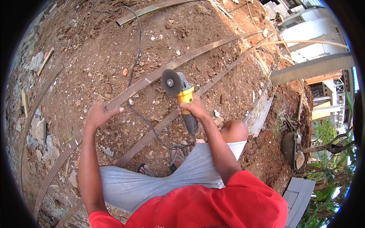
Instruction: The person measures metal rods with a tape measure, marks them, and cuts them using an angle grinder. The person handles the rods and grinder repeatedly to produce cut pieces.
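My right hand (194, 108) is closed around the yellow and black body of an angle grinder (185, 97). Its dark cutting disc (171, 82) faces up and to the left, close above a long, flat brown metal bar (152, 77); whether they touch I cannot tell. On the left, my left hand (99, 117) grips that same bar, its thumb stretched along the near side and its fingertips hidden over the far side. Light marks show on the bar on both sides of this hand. A second metal bar (148, 137) runs nearer my feet, under the grinder.
The grinder's black cord (141, 116) loops over the stony soil between the bars. More metal bars lie at the far edge (152, 9) and far left (36, 104). Broken stones (40, 129) are at left. A concrete beam (311, 68), grey blocks (300, 195) and a bowl-shaped container (289, 150) stand at right.
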A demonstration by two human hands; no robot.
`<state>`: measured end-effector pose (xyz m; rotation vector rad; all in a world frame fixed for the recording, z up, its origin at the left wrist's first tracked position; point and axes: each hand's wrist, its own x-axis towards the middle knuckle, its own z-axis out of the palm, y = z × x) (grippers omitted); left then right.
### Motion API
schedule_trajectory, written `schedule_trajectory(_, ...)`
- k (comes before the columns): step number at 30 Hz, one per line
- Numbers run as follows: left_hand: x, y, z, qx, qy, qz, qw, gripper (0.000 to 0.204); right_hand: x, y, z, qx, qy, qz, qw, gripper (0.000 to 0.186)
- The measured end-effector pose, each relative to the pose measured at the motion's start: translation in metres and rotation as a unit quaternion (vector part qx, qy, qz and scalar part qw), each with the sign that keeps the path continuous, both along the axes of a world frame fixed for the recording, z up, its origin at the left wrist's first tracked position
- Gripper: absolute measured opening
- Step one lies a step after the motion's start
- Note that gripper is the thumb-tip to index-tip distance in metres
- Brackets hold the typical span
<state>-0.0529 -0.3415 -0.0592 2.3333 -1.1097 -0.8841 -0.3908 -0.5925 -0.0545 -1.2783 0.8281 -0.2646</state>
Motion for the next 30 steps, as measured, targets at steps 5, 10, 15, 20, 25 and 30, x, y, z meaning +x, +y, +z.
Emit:
schedule_trajectory(5,-0.011,0.003,0.02,-0.007,-0.063,0.023,0.998,0.076,-0.002,-0.001,0.004,-0.017,-0.013,-0.012,1.0,0.048)
schedule_trajectory(10,-0.028,0.008,0.033,-0.031,-0.131,0.032,0.99,0.072,-0.017,-0.005,0.005,-0.021,-0.021,-0.01,1.0,0.044)
schedule_trajectory(15,-0.033,0.005,0.067,-0.006,-0.138,0.047,0.989,0.067,-0.029,-0.002,0.019,-0.039,-0.003,-0.039,0.998,0.045)
schedule_trajectory(20,-0.036,0.006,0.084,-0.045,-0.171,0.067,0.982,0.061,-0.037,0.002,0.02,-0.045,0.01,-0.04,0.998,0.045)
schedule_trajectory(25,-0.032,0.002,0.11,-0.04,-0.125,0.079,0.988,0.055,-0.039,-0.001,0.02,-0.046,0.009,-0.03,0.998,0.043)
schedule_trajectory(30,-0.027,0.003,0.112,-0.042,-0.107,0.096,0.989,0.05,-0.04,0.001,0.022,-0.062,0.031,-0.02,0.997,0.04)
